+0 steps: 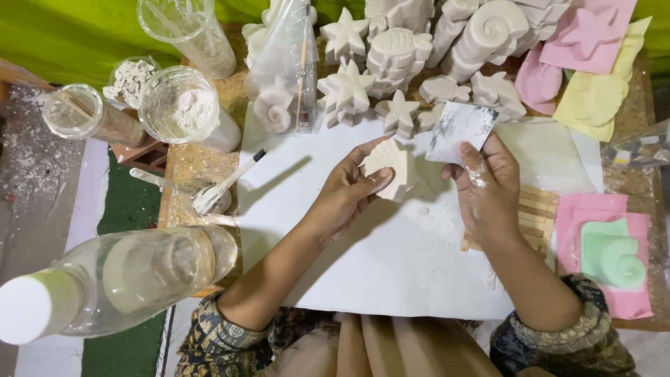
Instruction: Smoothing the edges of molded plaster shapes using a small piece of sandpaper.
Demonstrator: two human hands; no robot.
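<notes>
Above the white paper sheet (391,244), the left hand (345,192) curls its fingers closed around a matte, chalky shell-shaped plaster cast (391,166). The right hand (488,192) pinches a dusty, worn square of sandpaper (460,129) just beside the cast. Stacked plaster starfish (345,91) stand beyond the sheet.

Cut off at the near left edge: cap end of the clear plastic bottle (118,279), blurred from closeness. Cut off at the far edge: top of the tall clear cup (188,31), upper stacks of white plaster casts (419,42), and the pink star mould (586,35). Partly hidden under the left hand (345,192): near side of the pale plaster piece (391,164). Mostly covered by the right hand (488,192): the wooden sticks (537,213). Too blurred to identify: the object at the right edge (642,150). Cut off at the near edge: both patterned sleeves (558,345).
</notes>
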